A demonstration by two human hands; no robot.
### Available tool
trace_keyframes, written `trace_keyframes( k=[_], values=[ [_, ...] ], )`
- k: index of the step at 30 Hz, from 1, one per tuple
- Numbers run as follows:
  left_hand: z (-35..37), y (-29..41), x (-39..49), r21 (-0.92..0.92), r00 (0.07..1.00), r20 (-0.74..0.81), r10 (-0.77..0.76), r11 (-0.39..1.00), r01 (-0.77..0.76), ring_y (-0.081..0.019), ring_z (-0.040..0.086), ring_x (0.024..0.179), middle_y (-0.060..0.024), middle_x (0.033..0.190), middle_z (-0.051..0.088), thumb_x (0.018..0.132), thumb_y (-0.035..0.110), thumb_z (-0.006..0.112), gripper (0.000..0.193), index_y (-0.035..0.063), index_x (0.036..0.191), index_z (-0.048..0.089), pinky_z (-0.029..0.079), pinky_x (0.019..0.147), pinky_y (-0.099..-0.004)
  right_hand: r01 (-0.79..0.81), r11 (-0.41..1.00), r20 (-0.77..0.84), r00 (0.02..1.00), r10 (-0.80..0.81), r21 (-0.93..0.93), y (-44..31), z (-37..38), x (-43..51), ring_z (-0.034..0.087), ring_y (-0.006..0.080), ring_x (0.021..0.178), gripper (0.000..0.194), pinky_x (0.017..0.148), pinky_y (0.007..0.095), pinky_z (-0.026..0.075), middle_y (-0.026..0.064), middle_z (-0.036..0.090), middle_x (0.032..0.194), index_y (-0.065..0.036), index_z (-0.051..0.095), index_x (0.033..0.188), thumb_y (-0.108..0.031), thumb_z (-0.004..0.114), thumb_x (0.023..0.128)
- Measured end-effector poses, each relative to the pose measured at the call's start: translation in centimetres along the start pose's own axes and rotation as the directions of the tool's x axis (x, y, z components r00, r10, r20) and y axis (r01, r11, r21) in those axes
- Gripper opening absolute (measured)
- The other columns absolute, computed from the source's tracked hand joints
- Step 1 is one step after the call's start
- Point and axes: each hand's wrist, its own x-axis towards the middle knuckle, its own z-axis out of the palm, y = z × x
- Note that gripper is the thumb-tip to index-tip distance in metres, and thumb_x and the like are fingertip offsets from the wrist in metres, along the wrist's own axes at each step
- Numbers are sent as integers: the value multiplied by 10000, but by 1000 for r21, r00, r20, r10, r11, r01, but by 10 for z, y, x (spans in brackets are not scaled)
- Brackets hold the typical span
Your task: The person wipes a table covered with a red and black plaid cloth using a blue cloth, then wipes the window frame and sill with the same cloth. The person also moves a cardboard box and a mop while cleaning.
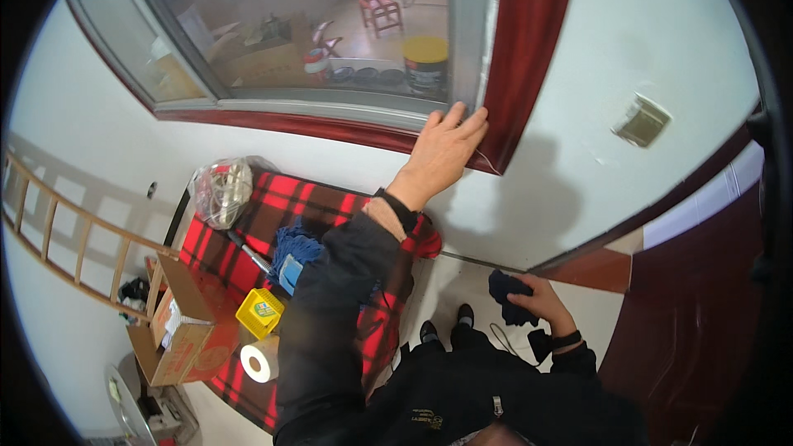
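My left hand (pixel 441 152) rests with spread fingers at the lower right corner of a sliding window, where the grey metal sash (pixel 469 31) meets the dark red frame (pixel 533 31). A thin pale strand (pixel 489 162) shows on the red frame just below the fingers; I cannot tell whether it is attached there. Low at my right side, my right hand (pixel 545 303) grips a crumpled dark cloth (pixel 511 297), well away from the window. Behind the glass are a yellow-lidded tub (pixel 425 65) and a red-and-white container (pixel 316 63).
Below the window stands a table under a red plaid cloth (pixel 279 189), bearing a bagged bundle (pixel 223 192), a blue mop head (pixel 297 248), a yellow basket (pixel 260 311) and a paper roll (pixel 259 361). Left are an open cardboard box (pixel 192 353) and a wooden ladder (pixel 80 248). A wall switch (pixel 642 121) sits right.
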Motion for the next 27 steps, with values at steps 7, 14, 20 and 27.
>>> trace_keyframes(
  k=[7,14,20,27],
  values=[
    [0,-24,8,139,993,45,106,984,-111,-226,473,1186,-25,1340,510,770,91,623,480,96,1250,610,401,812,-362,105,989,150,985,-89,-106,10,-15,49,660,270,986,489,875,354,513,153,682,1050,-5,661,1188,-211,796,766],
    [-16,-4,-22,-221,936,-29,-350,916,335,-314,501,1193,-120,1353,501,752,76,728,534,114,1265,584,413,926,-415,340,935,410,871,-271,-105,-37,-28,110,640,333,992,439,868,393,504,171,676,1040,-24,668,1157,-229,765,781],
    [-39,-14,-106,-415,556,-319,-768,640,646,-297,572,1044,-156,1247,538,772,-1,701,534,56,1285,560,475,916,-386,652,752,640,620,-454,-98,-150,30,180,610,371,1012,438,887,436,485,174,634,1073,-28,654,1166,-259,719,799],
    [-21,-73,-230,-840,22,-95,-995,93,535,-126,593,896,-88,1205,580,974,71,564,466,45,1417,425,504,754,-268,800,468,491,599,-632,-375,-316,158,252,569,435,1005,361,873,500,468,217,564,1048,-41,627,1133,-218,701,828]
  ],
)
